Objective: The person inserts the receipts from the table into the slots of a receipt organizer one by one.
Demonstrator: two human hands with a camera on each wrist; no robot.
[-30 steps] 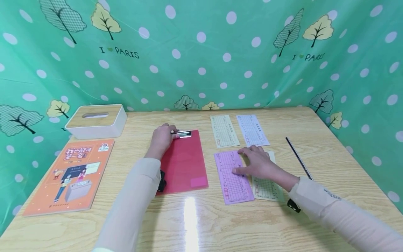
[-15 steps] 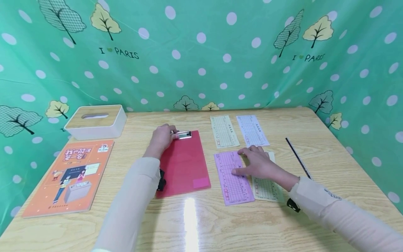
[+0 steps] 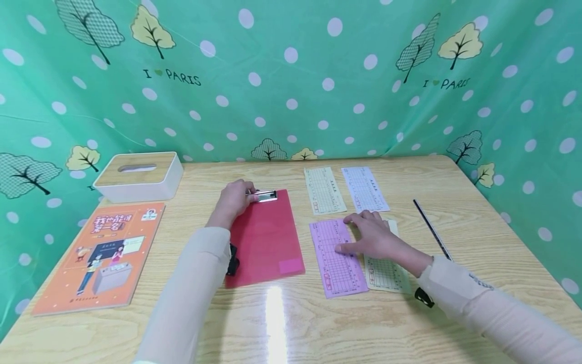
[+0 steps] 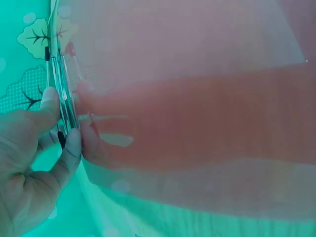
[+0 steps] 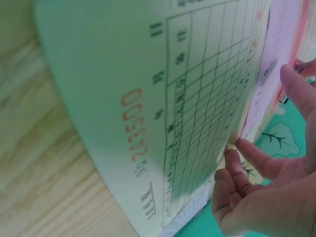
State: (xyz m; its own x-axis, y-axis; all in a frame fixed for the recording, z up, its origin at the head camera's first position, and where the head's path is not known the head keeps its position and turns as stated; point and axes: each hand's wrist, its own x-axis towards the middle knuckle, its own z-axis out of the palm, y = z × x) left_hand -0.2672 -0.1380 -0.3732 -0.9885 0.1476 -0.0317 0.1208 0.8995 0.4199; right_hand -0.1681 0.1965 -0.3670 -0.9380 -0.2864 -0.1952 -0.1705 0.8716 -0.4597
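My left hand (image 3: 234, 202) pinches the metal clip (image 3: 265, 195) at the top of a red clipboard (image 3: 268, 235) between thumb and fingers. In the left wrist view, fingertips sit on both sides of the clip (image 4: 65, 94), and the translucent red sheet (image 4: 197, 118) reaches right from it. A pink label (image 3: 291, 266) marks the clipboard's lower right corner. My right hand (image 3: 370, 235) rests on a purple printed slip (image 3: 338, 268), its thumb and index finger spread over the slip's right edge. Partly under that hand lies a pale green slip (image 3: 386, 273), numbered in red in the right wrist view.
Behind the right hand lie a yellowish slip (image 3: 325, 189) and a pale blue slip (image 3: 365, 188). A dark pen-like stick (image 3: 431, 227) is to the right. At left are an orange book (image 3: 102, 258) and a white tissue box (image 3: 141, 177) with a wooden lid. A green curtain hangs behind the table.
The clipboard's lower edge has shifted slightly toward me and to the right, while the left hand keeps its grip on the clip. The right hand and the slips stay in place.
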